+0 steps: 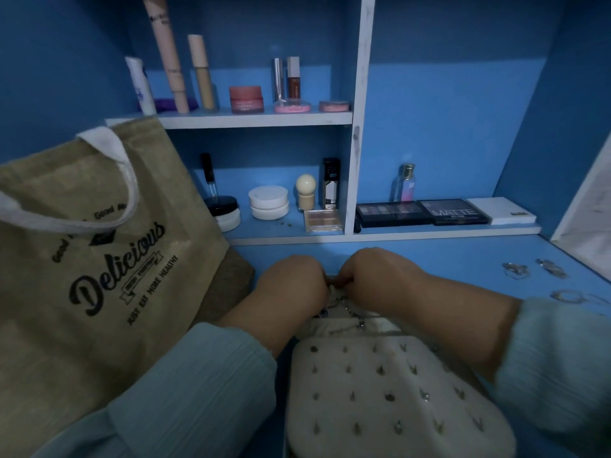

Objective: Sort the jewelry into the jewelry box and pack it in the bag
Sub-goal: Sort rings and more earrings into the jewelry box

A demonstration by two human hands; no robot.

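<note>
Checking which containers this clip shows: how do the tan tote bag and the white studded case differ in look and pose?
The tote bag is tan woven cloth with black print reading "Delicious" and white handles; the studded case is white, set with rows of small metal studs. The tote bag stands upright at the left; the studded case lies low in front of the person. Both hands, left hand and right hand, work at the studded case's far edge; neither touches the tote bag. Both rest on the blue desk.

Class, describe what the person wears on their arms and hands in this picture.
Both arms wear loose, light blue-green ribbed sleeves, the left sleeve and right sleeve ending above the wrists. The left hand and right hand are bare; no rings or watch show.
</note>
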